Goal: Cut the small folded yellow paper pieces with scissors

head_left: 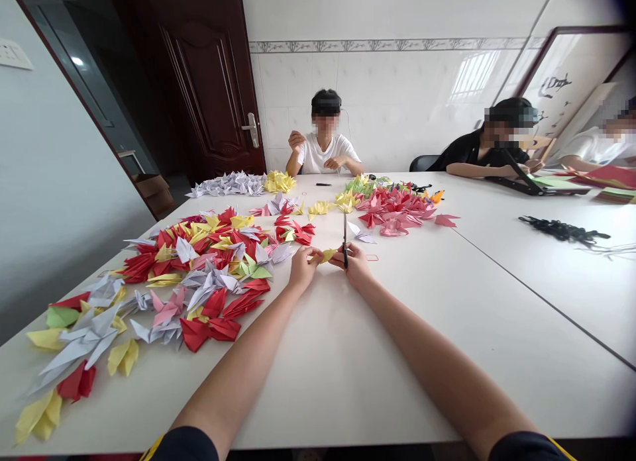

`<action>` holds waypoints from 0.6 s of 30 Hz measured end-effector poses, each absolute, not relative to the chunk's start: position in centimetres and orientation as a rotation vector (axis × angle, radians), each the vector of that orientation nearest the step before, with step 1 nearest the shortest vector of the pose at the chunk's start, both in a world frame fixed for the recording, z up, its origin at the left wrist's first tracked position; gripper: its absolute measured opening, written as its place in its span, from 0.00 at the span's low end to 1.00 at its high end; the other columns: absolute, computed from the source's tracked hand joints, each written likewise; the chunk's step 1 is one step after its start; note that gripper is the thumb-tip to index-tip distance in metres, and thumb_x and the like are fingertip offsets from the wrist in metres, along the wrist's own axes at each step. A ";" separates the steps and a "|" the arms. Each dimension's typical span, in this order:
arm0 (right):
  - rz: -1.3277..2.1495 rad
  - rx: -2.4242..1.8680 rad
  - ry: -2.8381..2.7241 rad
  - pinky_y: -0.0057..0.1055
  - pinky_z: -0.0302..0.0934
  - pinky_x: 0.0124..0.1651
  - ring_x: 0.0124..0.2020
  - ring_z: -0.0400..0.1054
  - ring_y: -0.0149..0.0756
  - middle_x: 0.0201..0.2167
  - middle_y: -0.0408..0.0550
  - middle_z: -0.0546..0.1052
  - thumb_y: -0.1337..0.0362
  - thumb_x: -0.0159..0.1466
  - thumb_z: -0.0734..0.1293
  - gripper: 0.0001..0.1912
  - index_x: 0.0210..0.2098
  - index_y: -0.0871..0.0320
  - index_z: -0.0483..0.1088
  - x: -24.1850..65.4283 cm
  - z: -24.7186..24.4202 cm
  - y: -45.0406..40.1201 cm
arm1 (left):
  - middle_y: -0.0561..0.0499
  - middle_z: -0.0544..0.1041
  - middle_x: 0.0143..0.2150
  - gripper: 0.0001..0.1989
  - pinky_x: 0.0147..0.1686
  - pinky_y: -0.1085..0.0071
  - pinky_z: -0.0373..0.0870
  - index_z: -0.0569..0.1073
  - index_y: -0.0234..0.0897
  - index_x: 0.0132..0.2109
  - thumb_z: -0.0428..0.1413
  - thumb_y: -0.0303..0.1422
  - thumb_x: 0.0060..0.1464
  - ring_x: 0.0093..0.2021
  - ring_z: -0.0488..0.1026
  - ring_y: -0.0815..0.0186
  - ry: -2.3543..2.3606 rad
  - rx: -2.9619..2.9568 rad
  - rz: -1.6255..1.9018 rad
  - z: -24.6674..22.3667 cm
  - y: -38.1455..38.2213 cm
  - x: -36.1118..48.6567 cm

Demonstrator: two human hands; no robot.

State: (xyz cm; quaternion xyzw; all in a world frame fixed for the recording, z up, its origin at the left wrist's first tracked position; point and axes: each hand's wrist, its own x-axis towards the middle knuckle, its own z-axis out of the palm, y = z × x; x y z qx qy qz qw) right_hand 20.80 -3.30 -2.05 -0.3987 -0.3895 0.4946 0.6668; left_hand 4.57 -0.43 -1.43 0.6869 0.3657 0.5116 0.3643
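Observation:
My left hand (pixel 304 265) pinches one end of a small yellow folded paper piece (pixel 328 255) over the white table (pixel 328 355). On the other side of that piece, my right hand (pixel 354 262) has its fingers closed round dark scissors (pixel 344 246), whose blades point up and away from me. The fingers of my right hand also come up to the yellow paper. Just beyond my right hand lies a pale lilac paper crane (pixel 362 234). A large heap of red, yellow, lilac and green folded cranes (pixel 199 249) spreads to the left of my left hand.
Pink and red cranes (pixel 397 209) are piled beyond my right hand. Across the table sits a person in a white shirt (pixel 320 155). Another person in black (pixel 464 150) works with a paper cutter (pixel 541 186). Black cord (pixel 561 229) lies at the right.

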 end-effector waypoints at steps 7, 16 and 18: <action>0.902 -0.947 -0.996 0.40 0.71 0.41 0.30 0.69 0.36 0.25 0.40 0.71 0.59 0.46 0.76 0.19 0.26 0.53 0.60 20.3 -1.9 -3.5 | 0.46 0.78 0.39 0.10 0.53 0.56 0.67 0.80 0.40 0.35 0.69 0.34 0.43 0.43 0.73 0.56 0.987 1.809 1.343 -1.7 -0.8 4.9; 0.900 -1.008 -1.002 0.30 0.59 0.34 0.27 0.63 0.32 0.24 0.39 0.70 0.62 0.47 0.73 0.14 0.26 0.54 0.62 20.2 -2.0 -3.5 | 0.48 0.80 0.35 0.24 0.39 0.65 0.74 0.71 0.37 0.34 0.73 0.37 0.31 0.37 0.79 0.60 0.915 1.528 1.161 -1.5 -0.7 4.8; 0.913 -1.002 -0.992 0.31 0.59 0.34 0.27 0.63 0.32 0.24 0.38 0.70 0.62 0.47 0.73 0.14 0.26 0.54 0.62 20.2 -2.0 -3.5 | 0.49 0.79 0.33 0.25 0.36 0.68 0.73 0.69 0.37 0.33 0.73 0.40 0.31 0.35 0.78 0.61 0.919 1.536 1.143 -1.4 -0.7 4.7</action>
